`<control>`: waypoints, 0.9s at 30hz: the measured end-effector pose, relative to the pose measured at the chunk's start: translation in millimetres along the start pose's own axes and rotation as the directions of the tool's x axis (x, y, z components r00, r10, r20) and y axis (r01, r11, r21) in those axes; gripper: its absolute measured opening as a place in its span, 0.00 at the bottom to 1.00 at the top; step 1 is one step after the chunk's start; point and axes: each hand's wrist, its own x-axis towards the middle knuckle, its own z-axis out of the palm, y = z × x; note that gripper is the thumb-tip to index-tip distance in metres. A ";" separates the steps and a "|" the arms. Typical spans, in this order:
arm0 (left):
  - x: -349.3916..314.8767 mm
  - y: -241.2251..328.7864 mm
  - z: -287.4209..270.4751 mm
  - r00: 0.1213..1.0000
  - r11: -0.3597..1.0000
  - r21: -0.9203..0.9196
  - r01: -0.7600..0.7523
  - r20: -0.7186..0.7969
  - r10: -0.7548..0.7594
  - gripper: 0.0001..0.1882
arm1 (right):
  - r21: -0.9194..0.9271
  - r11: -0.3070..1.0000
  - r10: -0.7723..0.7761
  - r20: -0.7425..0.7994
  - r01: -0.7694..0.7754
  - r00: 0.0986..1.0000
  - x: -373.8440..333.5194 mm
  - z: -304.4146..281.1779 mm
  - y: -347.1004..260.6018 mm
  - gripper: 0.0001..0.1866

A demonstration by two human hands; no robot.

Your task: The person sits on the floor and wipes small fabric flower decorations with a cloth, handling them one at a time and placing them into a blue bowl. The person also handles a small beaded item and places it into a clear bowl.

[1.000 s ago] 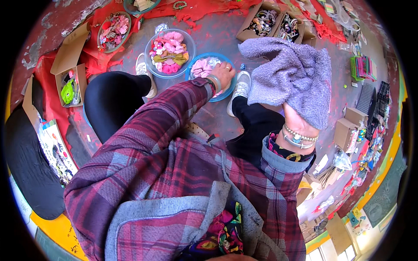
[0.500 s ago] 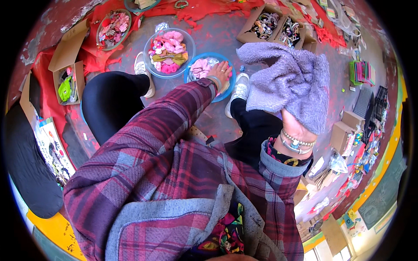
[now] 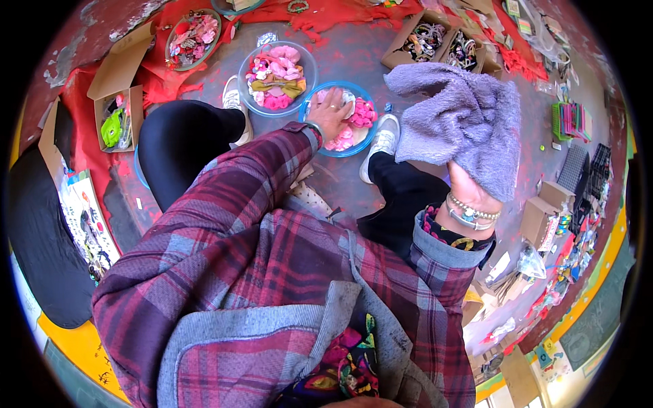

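Note:
My left hand [image 3: 330, 117] reaches into a blue-rimmed basin [image 3: 373, 136] on the floor, its fingers spread over the contents. Bright pink gathered hair scrunchies [image 3: 362, 114] and paler pink fabric pieces lie beside and under it. Held up on the right, a fluffy purple-grey cloth [image 3: 469, 115] drapes over my right hand [image 3: 471, 194] and hides its fingers. Next to the blue basin stands a clear tub [image 3: 311, 80] with pink and mustard fabric bows [image 3: 282, 75].
An oval tub [image 3: 194, 41] of pink and red trinkets sits far left, near an open cardboard box [image 3: 119, 102]. Far right are boxes of cords [image 3: 425, 37]. A green basket [image 3: 561, 121] and more boxes [image 3: 544, 211] line the right. My shoes [image 3: 384, 139] flank the basins.
My left hand has shifted leftward within the blue basin, uncovering bright pink scrunchies at its right. My right hand still holds up the cloth. The view has moved slightly.

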 end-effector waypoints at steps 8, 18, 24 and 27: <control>-3.6 -3.7 33.8 0.969 0.997 -0.005 0.072 0.238 -0.068 0.31 | 0.059 0.998 0.024 -0.007 -0.023 1.000 3.5 -1.6 3.6 0.14; 9.0 -2.9 44.4 0.952 0.994 0.041 0.103 0.286 -0.111 0.32 | 0.105 0.987 0.125 -0.030 -0.121 0.992 8.3 4.0 7.1 0.12; -6.5 -2.6 20.8 0.993 0.999 -0.030 0.038 0.115 -0.035 0.30 | -0.151 0.986 -0.113 -0.326 0.067 0.939 -3.2 25.3 18.1 0.15; -11.6 -8.7 16.9 0.998 0.996 -0.085 -0.028 -0.056 0.023 0.26 | -0.075 0.994 -0.094 -0.286 0.075 0.954 -6.8 11.6 13.5 0.17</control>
